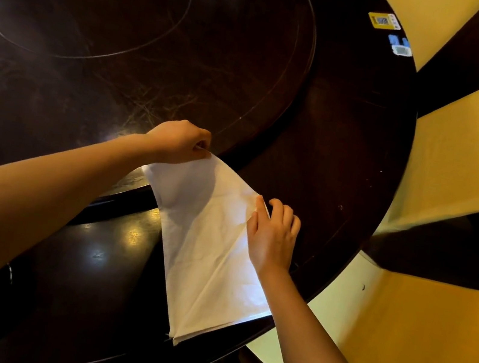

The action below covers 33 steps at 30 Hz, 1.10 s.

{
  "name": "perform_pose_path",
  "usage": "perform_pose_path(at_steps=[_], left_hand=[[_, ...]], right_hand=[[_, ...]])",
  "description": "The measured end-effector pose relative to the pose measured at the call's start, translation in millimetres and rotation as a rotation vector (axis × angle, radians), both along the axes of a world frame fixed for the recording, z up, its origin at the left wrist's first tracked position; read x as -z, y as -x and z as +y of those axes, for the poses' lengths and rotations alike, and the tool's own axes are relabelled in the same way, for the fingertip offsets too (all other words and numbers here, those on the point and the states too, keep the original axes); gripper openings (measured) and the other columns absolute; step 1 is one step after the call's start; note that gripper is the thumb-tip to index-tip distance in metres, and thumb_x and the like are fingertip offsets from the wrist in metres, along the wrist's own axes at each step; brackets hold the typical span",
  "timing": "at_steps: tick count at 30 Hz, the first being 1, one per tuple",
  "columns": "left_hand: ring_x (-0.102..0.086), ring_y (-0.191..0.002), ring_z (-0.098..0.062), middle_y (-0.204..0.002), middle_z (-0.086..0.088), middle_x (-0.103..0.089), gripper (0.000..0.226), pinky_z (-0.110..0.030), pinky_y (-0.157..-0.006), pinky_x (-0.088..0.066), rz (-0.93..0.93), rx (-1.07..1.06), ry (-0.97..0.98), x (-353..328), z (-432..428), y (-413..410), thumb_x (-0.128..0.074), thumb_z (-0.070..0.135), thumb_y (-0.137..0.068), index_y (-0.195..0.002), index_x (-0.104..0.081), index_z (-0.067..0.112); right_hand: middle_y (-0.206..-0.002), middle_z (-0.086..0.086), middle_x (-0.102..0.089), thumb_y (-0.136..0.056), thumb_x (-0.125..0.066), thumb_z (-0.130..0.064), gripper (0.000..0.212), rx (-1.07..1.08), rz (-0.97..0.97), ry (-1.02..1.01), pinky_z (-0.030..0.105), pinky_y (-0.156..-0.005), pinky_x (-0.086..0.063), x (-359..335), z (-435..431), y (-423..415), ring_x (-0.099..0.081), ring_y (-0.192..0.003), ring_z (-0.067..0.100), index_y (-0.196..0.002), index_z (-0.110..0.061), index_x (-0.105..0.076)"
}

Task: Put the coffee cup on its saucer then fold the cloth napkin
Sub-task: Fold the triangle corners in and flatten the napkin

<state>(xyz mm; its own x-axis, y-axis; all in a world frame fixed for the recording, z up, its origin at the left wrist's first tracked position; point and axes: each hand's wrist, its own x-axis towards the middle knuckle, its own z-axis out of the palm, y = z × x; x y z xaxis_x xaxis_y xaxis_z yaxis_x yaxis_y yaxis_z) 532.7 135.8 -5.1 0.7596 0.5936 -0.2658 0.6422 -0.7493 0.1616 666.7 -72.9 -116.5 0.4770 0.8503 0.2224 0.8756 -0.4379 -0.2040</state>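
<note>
The white cloth napkin (206,239) lies folded into a long strip at the near edge of the dark round table (345,167), its long axis running from that edge away toward the raised turntable (126,51). Its near corner reaches the table's rim. The left hand (180,141) pinches the far corner and holds it lifted over the turntable's edge, while the right hand (273,234) grips the napkin's right edge, thumb on top and fingers curled round it.
</note>
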Motion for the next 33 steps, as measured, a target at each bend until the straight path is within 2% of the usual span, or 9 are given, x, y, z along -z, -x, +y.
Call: perform_pose_path(at_steps=[5, 8, 12, 16, 19, 23, 28, 30, 33], left_hand=[[-0.054, -0.073, -0.020, -0.084, -0.004, -0.062, 0.024, -0.031, -0.064, -0.045, -0.053, 0.024, 0.023, -31, -27, -4, -0.056, 0.033, -0.089, -0.102, -0.062, 0.014], [-0.060, -0.081, -0.027, -0.092, -0.006, -0.067, 0.021, -0.032, -0.067, -0.047, -0.006, 0.100, 0.018, -40, -68, -1, -0.054, 0.031, -0.087, -0.104, -0.062, 0.022], [-0.062, -0.091, -0.029, -0.106, -0.006, -0.065, 0.027, -0.032, -0.071, -0.046, 0.173, 0.210, 0.009, -5, -136, 1, -0.042, 0.021, -0.091, -0.115, -0.054, 0.020], [-0.060, -0.089, -0.037, -0.107, -0.015, -0.058, 0.028, -0.038, -0.066, -0.042, 0.238, 0.134, 0.101, 34, -177, 4, -0.044, 0.009, -0.091, -0.118, -0.043, 0.009], [-0.059, -0.088, -0.036, -0.108, -0.014, -0.057, 0.023, -0.040, -0.069, -0.045, 0.109, -0.021, 0.200, 48, -194, 7, -0.045, 0.018, -0.092, -0.114, -0.043, 0.011], [-0.059, -0.091, -0.026, -0.109, -0.007, -0.059, 0.027, -0.033, -0.074, -0.047, -0.206, -0.292, 0.279, 49, -190, 18, -0.042, 0.030, -0.094, -0.113, -0.055, 0.015], [-0.051, -0.104, -0.027, -0.115, -0.010, -0.058, 0.029, -0.034, -0.082, -0.043, -0.315, -0.394, -0.059, 64, -148, 39, -0.057, 0.015, -0.087, -0.116, -0.058, 0.012], [-0.048, -0.108, -0.027, -0.118, -0.009, -0.057, 0.033, -0.036, -0.088, -0.039, -0.251, -0.450, -0.068, 70, -137, 43, -0.056, 0.018, -0.088, -0.120, -0.055, 0.015], [-0.049, -0.104, -0.025, -0.113, -0.008, -0.059, 0.029, -0.035, -0.087, -0.041, -0.209, -0.498, -0.003, 75, -128, 45, -0.051, 0.022, -0.091, -0.118, -0.058, 0.015]], right_hand=[[-0.120, 0.009, -0.060, -0.091, -0.034, -0.032, 0.042, 0.004, -0.021, 0.016, 0.044, -0.093, -0.043, 1, 1, 0, -0.054, -0.107, 0.028, -0.122, -0.019, -0.058], [-0.123, 0.009, -0.058, -0.091, -0.038, -0.031, 0.038, 0.004, -0.026, 0.031, 0.044, -0.094, -0.042, 2, 3, -2, -0.053, -0.109, 0.028, -0.121, -0.018, -0.059], [-0.121, 0.011, -0.061, -0.090, -0.049, -0.027, 0.033, 0.010, -0.005, 0.001, 0.044, -0.093, -0.043, 3, 3, -2, -0.055, -0.108, 0.029, -0.119, -0.016, -0.061], [-0.121, 0.011, -0.061, -0.092, -0.040, -0.029, 0.036, 0.017, 0.005, 0.006, 0.045, -0.094, -0.043, 4, 3, -2, -0.055, -0.110, 0.029, -0.119, -0.018, -0.061], [-0.120, 0.009, -0.062, -0.093, -0.037, -0.028, 0.036, 0.014, 0.095, -0.049, 0.045, -0.096, -0.041, 4, 4, -5, -0.054, -0.110, 0.028, -0.116, -0.018, -0.063], [-0.105, 0.009, -0.067, -0.091, -0.039, -0.023, 0.035, 0.101, 0.438, -0.279, 0.039, -0.083, -0.040, -4, 8, -22, -0.055, -0.100, 0.031, -0.110, -0.012, -0.067], [-0.104, 0.007, -0.062, -0.092, -0.052, -0.018, 0.024, -0.173, 0.458, 0.049, 0.034, -0.086, -0.035, -22, 35, -50, -0.048, -0.102, 0.028, -0.111, -0.019, -0.067], [-0.108, 0.006, -0.061, -0.091, -0.055, -0.018, 0.021, -0.240, 0.447, 0.144, 0.031, -0.085, -0.033, -26, 44, -55, -0.047, -0.105, 0.025, -0.107, -0.019, -0.068], [-0.107, 0.008, -0.060, -0.089, -0.057, -0.014, 0.016, -0.274, 0.525, 0.177, 0.040, -0.091, -0.044, -29, 50, -63, -0.047, -0.104, 0.025, -0.100, -0.015, -0.069]])
